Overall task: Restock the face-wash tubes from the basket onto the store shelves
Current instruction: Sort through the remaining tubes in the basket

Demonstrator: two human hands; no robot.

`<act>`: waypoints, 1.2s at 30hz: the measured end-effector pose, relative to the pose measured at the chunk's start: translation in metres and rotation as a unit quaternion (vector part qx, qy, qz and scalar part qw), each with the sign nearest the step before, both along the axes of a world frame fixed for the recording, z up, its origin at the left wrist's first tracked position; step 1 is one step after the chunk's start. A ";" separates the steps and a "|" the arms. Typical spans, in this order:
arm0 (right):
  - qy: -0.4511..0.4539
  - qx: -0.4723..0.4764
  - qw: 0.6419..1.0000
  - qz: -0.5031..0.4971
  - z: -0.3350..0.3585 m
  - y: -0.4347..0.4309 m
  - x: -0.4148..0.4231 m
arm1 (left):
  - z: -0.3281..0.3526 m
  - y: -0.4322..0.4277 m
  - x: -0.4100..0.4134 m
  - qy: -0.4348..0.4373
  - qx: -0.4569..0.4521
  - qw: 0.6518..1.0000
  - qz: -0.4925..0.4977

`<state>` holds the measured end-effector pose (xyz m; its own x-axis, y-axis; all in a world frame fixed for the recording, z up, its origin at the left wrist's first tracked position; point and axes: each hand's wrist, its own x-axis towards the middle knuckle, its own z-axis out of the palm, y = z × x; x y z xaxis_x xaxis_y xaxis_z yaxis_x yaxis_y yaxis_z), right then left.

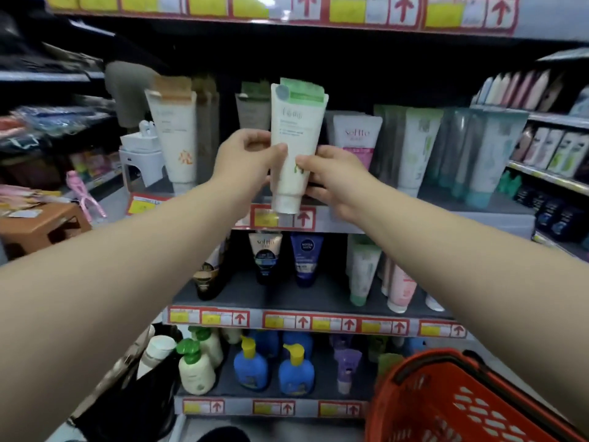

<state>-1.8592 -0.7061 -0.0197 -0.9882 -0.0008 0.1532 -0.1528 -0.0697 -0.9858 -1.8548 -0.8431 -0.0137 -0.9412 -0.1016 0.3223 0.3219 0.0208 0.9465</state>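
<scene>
A white face-wash tube with a green top seal [294,132] stands cap-down in front of the upper shelf [446,215], held between both hands. My left hand [247,157] grips its left side and my right hand [331,177] pinches its right side near the lower half. The tube's cap hangs just over the shelf's front price strip. Behind it stand more tubes: a white one with an orange seal [177,138] to the left and a pink-labelled tube [357,135] to the right. The red basket [446,400] sits at the lower right; its contents are hidden.
Lower shelves hold dark and pastel tubes [306,260] and pump bottles [251,365]. Green and teal tubes [417,148] fill the upper shelf's right. A brown stool [41,224] and a white stool [140,154] stand at the left. Another rack [551,148] is at the right.
</scene>
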 end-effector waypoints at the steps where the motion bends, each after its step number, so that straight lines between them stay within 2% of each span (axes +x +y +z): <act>1: 0.000 0.000 1.000 -0.007 0.001 -0.007 -0.011 | 0.000 -0.005 -0.006 0.017 -0.028 0.999 0.024; 4: 0.002 -0.003 1.000 -0.029 0.004 -0.026 -0.041 | -0.004 -0.017 -0.023 0.049 -0.084 0.994 0.049; 12: 0.014 -0.001 0.997 -0.078 0.010 -0.073 -0.092 | -0.012 -0.046 -0.067 0.038 -0.074 0.996 -0.009; 18: -0.005 0.026 0.994 -0.105 0.004 -0.085 -0.111 | -0.014 -0.051 -0.091 0.023 -0.110 0.993 -0.021; 26: 0.019 0.120 0.984 -0.132 -0.002 -0.096 -0.126 | -0.021 -0.052 -0.107 -0.025 -0.128 0.991 -0.018; 36: 0.005 0.205 0.969 -0.134 0.004 -0.096 -0.114 | -0.013 -0.063 -0.095 -0.054 -0.242 0.968 -0.036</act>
<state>-1.9735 -0.8025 -0.0159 -0.9596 0.1930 0.2048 -0.1215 0.3722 -0.9202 -1.9503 -0.9065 -0.0267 -0.9710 0.1031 0.2157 0.2389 0.4514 0.8598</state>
